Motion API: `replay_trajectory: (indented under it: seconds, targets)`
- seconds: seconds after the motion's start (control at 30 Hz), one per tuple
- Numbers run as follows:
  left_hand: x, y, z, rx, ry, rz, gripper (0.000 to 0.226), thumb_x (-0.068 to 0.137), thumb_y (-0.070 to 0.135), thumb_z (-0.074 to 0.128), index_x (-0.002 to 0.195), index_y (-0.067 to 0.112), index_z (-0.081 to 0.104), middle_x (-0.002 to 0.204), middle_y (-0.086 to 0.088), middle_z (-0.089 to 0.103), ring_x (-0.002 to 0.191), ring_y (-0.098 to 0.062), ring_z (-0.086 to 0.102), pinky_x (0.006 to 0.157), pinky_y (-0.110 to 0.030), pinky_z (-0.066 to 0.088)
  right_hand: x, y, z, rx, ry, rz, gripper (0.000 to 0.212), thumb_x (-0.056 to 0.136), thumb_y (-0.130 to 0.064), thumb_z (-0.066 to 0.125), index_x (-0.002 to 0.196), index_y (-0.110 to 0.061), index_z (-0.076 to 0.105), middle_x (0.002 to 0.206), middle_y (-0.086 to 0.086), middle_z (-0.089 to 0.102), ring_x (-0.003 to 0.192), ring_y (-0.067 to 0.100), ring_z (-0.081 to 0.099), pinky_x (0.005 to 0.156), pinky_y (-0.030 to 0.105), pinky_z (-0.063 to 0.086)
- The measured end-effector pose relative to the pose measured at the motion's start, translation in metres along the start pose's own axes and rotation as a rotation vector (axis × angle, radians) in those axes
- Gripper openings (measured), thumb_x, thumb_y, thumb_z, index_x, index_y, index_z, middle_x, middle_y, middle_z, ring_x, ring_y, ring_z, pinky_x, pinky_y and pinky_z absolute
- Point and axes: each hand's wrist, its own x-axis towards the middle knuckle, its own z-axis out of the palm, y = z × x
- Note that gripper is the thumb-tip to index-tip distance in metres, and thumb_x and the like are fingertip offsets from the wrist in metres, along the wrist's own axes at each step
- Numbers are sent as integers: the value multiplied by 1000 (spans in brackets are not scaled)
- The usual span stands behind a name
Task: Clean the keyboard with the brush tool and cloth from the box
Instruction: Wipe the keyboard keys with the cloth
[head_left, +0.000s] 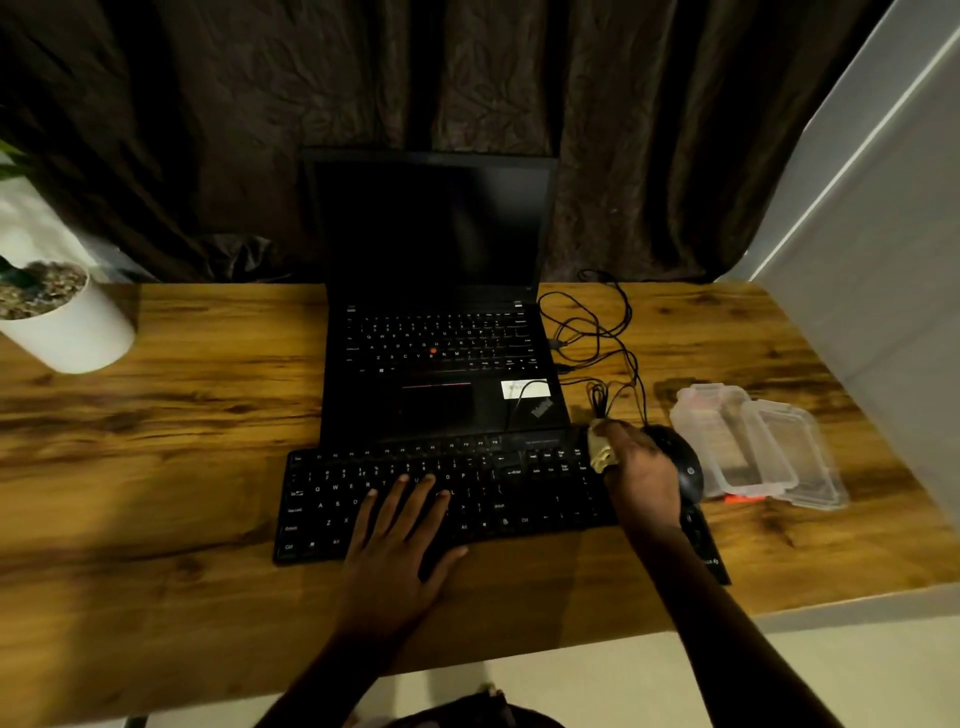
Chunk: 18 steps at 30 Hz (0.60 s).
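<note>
A black keyboard (332, 499) lies on the wooden table in front of the laptop. My left hand (400, 540) rests flat on its middle keys with the fingers spread. My right hand (641, 467) grips a bunched pale cloth (601, 451) and presses it on the keyboard's far right end. A clear plastic box (727, 441) stands open to the right of that hand, its lid (800, 467) lying beside it. Something small and orange (740, 499) pokes out from under the box's near edge. No brush is plainly visible.
A black mouse (683, 467) sits just right of my right hand, with tangled black cables (592, 338) behind it. An open black laptop (441, 364) stands behind the keyboard. A white plant pot (72, 332) is at the far left. A pale wall (883, 260) bounds the table's right side.
</note>
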Motion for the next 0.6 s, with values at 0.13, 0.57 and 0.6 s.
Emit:
replay_trajectory:
  seconds: [0.13,0.57,0.6]
  targets:
    - [1,0,2,-10,-4,5,70,97,69,25,146,24,47,157,-3,38,146,-27,32,117,-53,20,-3,9,-4,34,7,61,55,82,6,63,131,-17,54,118,8,65,88,20,66,64,33,58]
    - [1,1,1,-6,12,1,69,96,68,27,145,24,48,157,-2,39,146,-27,32,118,-53,20,-10,14,-2,23,-33,57,66,81,6,65,138,-21,47,123,7,64,84,18,66,60,31,58]
    - [1,1,1,-6,10,-1,69,97,68,26,145,24,47,157,-2,39,146,-27,32,118,-53,20,-11,10,0,25,-41,58,65,83,5,64,139,-21,46,121,6,64,82,16,66,59,30,57]
